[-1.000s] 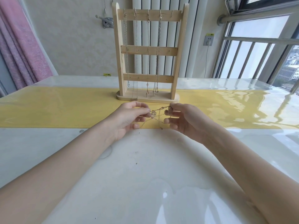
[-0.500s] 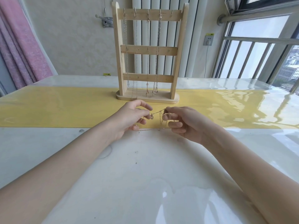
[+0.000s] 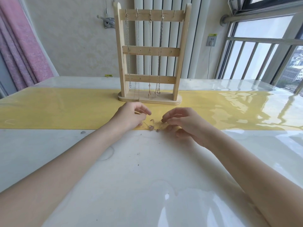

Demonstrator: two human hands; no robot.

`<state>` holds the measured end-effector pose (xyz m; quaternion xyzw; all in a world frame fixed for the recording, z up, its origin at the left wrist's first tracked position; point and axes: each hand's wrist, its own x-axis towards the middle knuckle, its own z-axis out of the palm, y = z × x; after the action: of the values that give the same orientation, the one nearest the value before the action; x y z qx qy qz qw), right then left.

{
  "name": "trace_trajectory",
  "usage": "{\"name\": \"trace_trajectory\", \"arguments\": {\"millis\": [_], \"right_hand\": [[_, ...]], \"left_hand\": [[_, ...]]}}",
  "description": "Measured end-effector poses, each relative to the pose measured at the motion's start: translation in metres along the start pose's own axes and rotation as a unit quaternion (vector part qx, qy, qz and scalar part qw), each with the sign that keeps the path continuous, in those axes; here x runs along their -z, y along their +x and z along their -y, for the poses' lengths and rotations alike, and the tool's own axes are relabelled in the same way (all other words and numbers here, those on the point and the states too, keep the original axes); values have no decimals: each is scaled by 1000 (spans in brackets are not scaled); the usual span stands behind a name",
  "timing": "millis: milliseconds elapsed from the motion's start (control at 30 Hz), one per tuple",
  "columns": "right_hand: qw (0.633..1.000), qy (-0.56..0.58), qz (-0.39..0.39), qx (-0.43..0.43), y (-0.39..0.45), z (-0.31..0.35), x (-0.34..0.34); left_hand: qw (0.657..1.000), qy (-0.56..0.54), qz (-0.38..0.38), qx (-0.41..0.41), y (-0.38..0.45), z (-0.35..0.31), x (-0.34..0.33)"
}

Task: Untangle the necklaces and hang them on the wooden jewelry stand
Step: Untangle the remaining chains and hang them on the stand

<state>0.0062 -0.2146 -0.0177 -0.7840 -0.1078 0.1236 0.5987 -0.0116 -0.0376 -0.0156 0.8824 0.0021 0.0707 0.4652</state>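
Left hand (image 3: 131, 116) is hovering just in front of the wooden stand (image 3: 150, 53), fingers loosely curled, grip unclear. Tangled necklace (image 3: 153, 126) is lying on the bench (image 3: 147, 169) in front of the stand. Right hand (image 3: 183, 124) is pinching the chain. Risk: hard pulling could be tightening the knot or snapping the chain.

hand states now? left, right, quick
Left hand: open, fingers loosely curled, holding nothing visible.
Right hand: pinching the tangled necklace chain, which lies on the table.
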Motion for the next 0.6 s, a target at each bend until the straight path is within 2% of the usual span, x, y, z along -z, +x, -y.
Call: {"name": "trace_trajectory", "arguments": {"millis": [100,167,233,367,533,600], "right_hand": [[982,-149,-73,87,2,-1,-3],[937,-298,-104,149,4,-2,-2],[906,-366,-117,177,6,-5,0],[898,-376,-140,181,9,-9,2],[902,-373,-134,169,11,-10,1],[906,-369,-129,165,11,-10,1]], "left_hand": [[994,97,3,-45,-3,-1,0],[983,165,-4,-86,-5,-4,0],[971,206,2,-123,-7,-8,-3],[948,270,22,-167,-9,-7,-15],[937,295,0,-186,-5,-4,-22],[922,334,-5,-198,-6,-4,-26]]}}
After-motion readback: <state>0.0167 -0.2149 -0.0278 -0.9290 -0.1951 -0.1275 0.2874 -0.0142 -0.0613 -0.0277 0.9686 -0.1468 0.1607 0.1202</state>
